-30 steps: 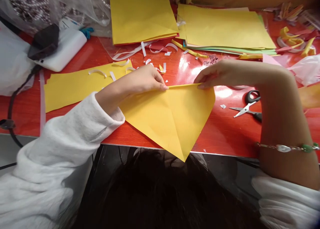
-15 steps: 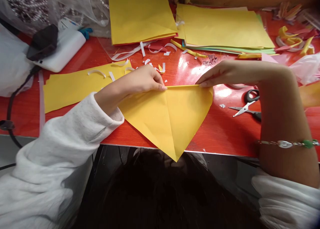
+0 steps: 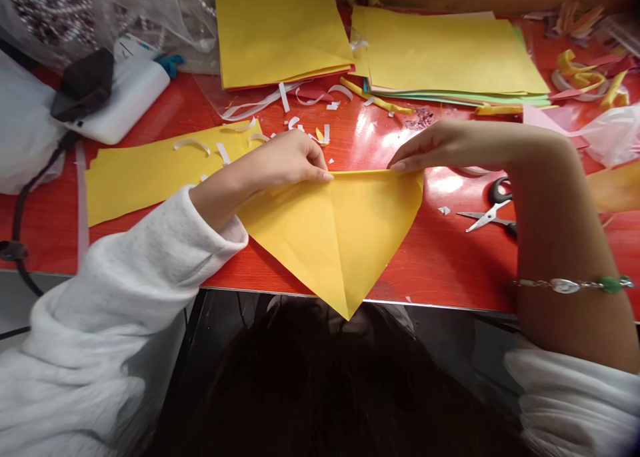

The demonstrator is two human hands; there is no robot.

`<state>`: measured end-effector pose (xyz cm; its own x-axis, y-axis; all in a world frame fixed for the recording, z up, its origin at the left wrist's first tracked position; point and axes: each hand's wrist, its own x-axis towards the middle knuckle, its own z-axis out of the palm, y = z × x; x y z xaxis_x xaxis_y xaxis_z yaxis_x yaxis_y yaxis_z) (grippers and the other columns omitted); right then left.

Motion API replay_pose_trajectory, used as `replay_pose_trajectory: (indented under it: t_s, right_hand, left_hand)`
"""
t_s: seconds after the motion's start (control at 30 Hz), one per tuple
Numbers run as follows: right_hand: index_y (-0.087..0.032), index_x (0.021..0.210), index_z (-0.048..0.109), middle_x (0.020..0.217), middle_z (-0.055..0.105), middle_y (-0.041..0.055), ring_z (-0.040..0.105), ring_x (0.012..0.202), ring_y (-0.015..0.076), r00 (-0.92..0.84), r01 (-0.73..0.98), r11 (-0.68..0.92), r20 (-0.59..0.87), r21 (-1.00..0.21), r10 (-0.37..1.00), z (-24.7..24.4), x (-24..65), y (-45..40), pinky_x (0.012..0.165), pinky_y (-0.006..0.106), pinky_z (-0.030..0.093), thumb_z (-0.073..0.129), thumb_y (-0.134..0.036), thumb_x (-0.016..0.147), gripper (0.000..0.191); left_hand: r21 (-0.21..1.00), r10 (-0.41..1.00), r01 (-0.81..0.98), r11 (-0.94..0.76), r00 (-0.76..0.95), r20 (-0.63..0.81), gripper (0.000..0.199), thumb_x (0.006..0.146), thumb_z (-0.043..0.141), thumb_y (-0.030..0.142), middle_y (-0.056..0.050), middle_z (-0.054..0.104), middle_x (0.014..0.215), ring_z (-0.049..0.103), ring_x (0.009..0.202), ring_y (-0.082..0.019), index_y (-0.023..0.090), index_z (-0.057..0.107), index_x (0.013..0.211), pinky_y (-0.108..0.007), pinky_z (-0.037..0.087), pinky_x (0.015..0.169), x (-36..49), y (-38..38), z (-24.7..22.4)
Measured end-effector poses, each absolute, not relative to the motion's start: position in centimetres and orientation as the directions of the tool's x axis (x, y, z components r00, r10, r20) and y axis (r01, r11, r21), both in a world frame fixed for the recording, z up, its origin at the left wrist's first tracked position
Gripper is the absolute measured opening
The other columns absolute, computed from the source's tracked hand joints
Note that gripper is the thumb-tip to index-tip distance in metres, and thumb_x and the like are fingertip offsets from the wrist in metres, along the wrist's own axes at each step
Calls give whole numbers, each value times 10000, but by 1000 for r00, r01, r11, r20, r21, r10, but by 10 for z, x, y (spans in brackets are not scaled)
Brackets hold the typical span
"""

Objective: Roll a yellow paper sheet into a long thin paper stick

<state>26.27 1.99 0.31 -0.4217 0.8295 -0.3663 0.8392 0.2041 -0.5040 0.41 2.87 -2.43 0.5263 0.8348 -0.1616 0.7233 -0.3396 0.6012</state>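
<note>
A sheet of yellow paper [image 3: 320, 230] lies in front of me with a narrow fold along its far edge and a crease down its middle. One corner points toward me and hangs past the table's front edge. My left hand [image 3: 293, 158] pinches the folded edge near the crease, thumb on top. Farther right on the same edge, the thumb and fingers of my right hand [image 3: 430, 149] are closed on the fold. The fingertips of both hands are partly hidden behind the paper.
Scissors [image 3: 493, 207] lie half open by my right forearm. Yellow strips [image 3: 145, 174] rest on the red table [image 3: 425, 264] at left. Paper stacks [image 3: 285, 37] stand at the back among white scraps. A white device [image 3: 123, 100] with a black cable sits at far left.
My right hand has slid slightly left along the folded edge, and the near corner of the paper has shifted a little left. My left hand stays nearly in place.
</note>
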Motion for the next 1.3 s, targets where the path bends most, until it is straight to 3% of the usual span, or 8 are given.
replay_pose_trajectory:
  t_s: [0.17,0.43,0.77,0.9,1.07,1.17,1.3]
  right_hand:
    - [-206,877,695,880,665,15,554,820,162,-498,801,257,-364,-540,787,0,250,19,702,316,389,593,-427,775,264]
    - [-178,793,673,741,616,11,510,695,126,-509,792,303,-299,-529,807,-10,253,27,651,303,349,602,-393,785,227]
    - [-229,864,696,807,660,8,563,728,154,-571,767,431,-199,-476,796,-5,235,18,626,287,372,597,-397,784,211]
    - [-223,888,691,808,663,7,574,733,153,-622,743,523,-142,-418,770,-5,217,9,640,280,373,545,-348,802,211]
    - [-201,911,677,823,653,29,548,703,144,-606,767,510,-176,-389,776,-9,216,9,624,281,353,429,-295,854,271]
    - [-197,929,667,807,640,35,525,680,147,-595,774,499,-180,-390,783,-9,215,9,597,278,338,477,-356,843,263]
    - [-217,879,663,719,598,21,494,642,140,-614,736,543,-60,-403,787,-10,211,9,585,274,315,540,-383,812,217]
  left_hand:
    - [585,843,729,-356,521,-136,83,656,641,220,22,590,597,524,539,-82,147,679,657,-194,346,509,5,28,-26]
    - [626,783,655,-422,611,-112,201,712,606,328,16,603,612,544,563,-91,150,699,709,-196,360,508,-1,31,-25]
    - [661,812,657,-363,571,-121,196,705,603,308,2,590,580,529,533,-104,144,709,717,-211,335,479,2,26,-26]
    - [668,771,620,-412,628,-108,198,725,574,305,10,612,666,556,620,-108,157,698,771,-211,377,564,6,22,-20]
    - [625,756,599,-501,655,-21,185,730,589,312,16,616,718,565,700,-114,152,658,792,-222,392,652,8,19,-21]
    - [575,749,597,-559,661,42,187,782,542,302,5,631,755,560,733,-120,153,652,806,-236,391,687,8,19,-23]
    - [507,730,596,-623,676,102,217,850,472,293,-14,635,834,565,797,-132,162,645,837,-256,397,744,9,19,-26]
